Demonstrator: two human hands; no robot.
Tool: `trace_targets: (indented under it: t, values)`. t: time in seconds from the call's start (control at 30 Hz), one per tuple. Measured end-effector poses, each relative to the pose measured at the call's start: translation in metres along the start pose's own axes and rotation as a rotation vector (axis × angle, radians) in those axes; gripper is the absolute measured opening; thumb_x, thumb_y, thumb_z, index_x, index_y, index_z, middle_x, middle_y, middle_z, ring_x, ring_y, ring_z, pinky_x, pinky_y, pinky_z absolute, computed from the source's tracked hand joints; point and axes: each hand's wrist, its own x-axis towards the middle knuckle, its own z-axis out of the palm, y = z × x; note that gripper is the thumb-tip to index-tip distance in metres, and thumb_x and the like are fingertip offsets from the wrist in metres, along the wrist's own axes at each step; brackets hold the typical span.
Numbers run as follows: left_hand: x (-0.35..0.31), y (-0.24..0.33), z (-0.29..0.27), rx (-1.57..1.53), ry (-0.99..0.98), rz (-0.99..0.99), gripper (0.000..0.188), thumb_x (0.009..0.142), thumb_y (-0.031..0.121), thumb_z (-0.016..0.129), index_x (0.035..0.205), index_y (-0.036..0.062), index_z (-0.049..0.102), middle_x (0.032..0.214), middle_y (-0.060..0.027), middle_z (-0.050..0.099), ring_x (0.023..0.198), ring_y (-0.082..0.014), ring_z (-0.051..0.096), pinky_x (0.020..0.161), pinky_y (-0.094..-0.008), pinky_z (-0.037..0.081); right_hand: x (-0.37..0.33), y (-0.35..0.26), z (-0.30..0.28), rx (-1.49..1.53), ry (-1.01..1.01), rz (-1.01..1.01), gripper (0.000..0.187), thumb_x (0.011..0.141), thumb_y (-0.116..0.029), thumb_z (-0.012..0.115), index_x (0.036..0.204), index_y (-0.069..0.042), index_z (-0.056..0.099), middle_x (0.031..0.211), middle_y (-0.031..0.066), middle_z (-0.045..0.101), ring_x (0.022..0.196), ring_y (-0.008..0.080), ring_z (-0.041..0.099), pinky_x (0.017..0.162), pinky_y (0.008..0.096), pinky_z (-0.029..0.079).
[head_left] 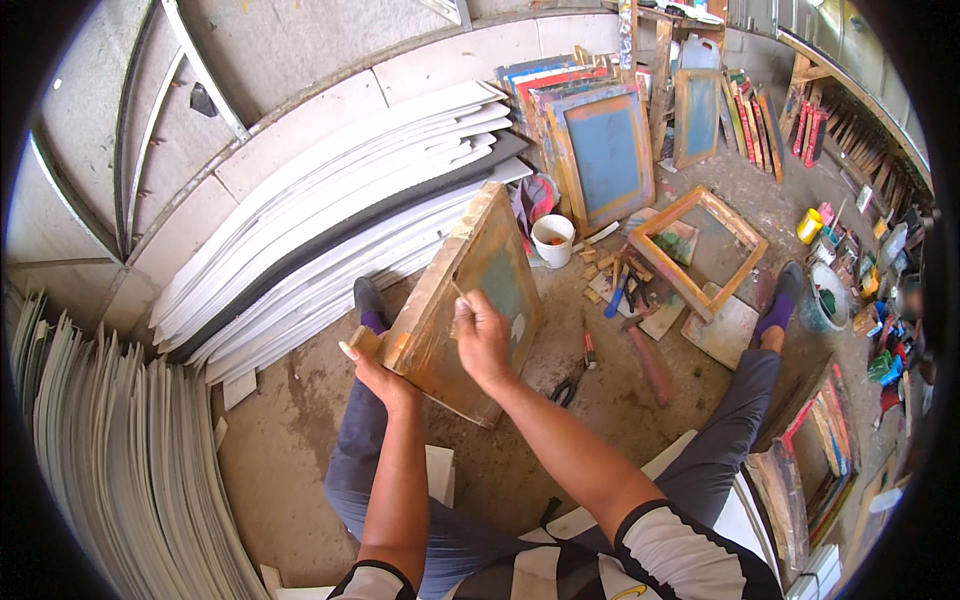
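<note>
A wooden screen-printing frame (440, 280) with a blue-grey stained mesh stands tilted on edge between my legs. My left hand (388, 380) grips its lower near corner, with the thumb along a small wooden piece (366, 342) there. My right hand (482, 335) is closed in a pinch at the frame's inner edge, over brown tape-like stained strips. A thin, light bit shows at those fingertips, too small to name. On the floor right of the frame lie a red-handled cutter (589, 350), dark scissors (565, 390) and a hammer (652, 362).
A bare wooden frame (697, 250) lies ahead right, near wood scraps and a white bucket (553, 240). More screens (606, 155) lean at the back. White sheets (330, 170) are stacked at the left wall. Paint containers (828, 298) crowd the right side.
</note>
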Motion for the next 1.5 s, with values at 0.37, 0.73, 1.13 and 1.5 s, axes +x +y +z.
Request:
trace_targets:
  t: [0.37,0.73,1.13,1.5]
  values:
    - [-0.018,0.011,0.014,0.042,0.092,0.033,0.073,0.102,0.067,0.037,0.117,-0.0019,0.055,0.106,-0.0111,0.059,0.096,-0.0233,0.06,0.089,-0.0397,0.05,0.055,0.06,-0.055,0.051,0.142,0.082,0.027,0.102,-0.017,0.058,0.08,-0.002,0.058,0.067,-0.0016,0.052,0.063,0.0073,0.047,0.058,0.028,0.041]
    - [-0.008,0.001,0.015,-0.156,0.06,-0.096,0.069,0.101,0.068,0.04,0.115,0.0016,0.055,0.107,-0.0075,0.058,0.097,-0.0206,0.059,0.089,-0.038,0.05,0.12,0.14,-0.107,-0.076,0.401,0.065,0.021,0.1,-0.014,0.059,0.083,-0.003,0.064,0.064,0.0011,0.057,0.053,0.0099,0.051,0.049,0.0299,0.042]
    - [-0.012,0.008,0.014,-0.011,0.203,0.055,0.079,0.099,0.072,0.039,0.132,0.0011,0.048,0.12,-0.008,0.053,0.109,-0.0214,0.053,0.101,-0.0389,0.044,0.082,0.176,-0.189,-0.239,0.428,0.421,0.024,0.097,-0.019,0.063,0.087,0.003,0.062,0.073,0.0154,0.06,0.071,0.0257,0.061,0.072,0.0423,0.048]
    - [-0.006,0.008,0.004,-0.112,0.173,-0.016,0.075,0.099,0.071,0.04,0.129,0.0034,0.05,0.12,-0.0072,0.053,0.111,-0.0219,0.053,0.101,-0.0401,0.045,0.057,0.133,-0.159,0.387,0.377,0.856,0.018,0.102,-0.02,0.055,0.092,-0.007,0.061,0.068,0.0029,0.058,0.051,0.0142,0.052,0.054,0.0348,0.052]
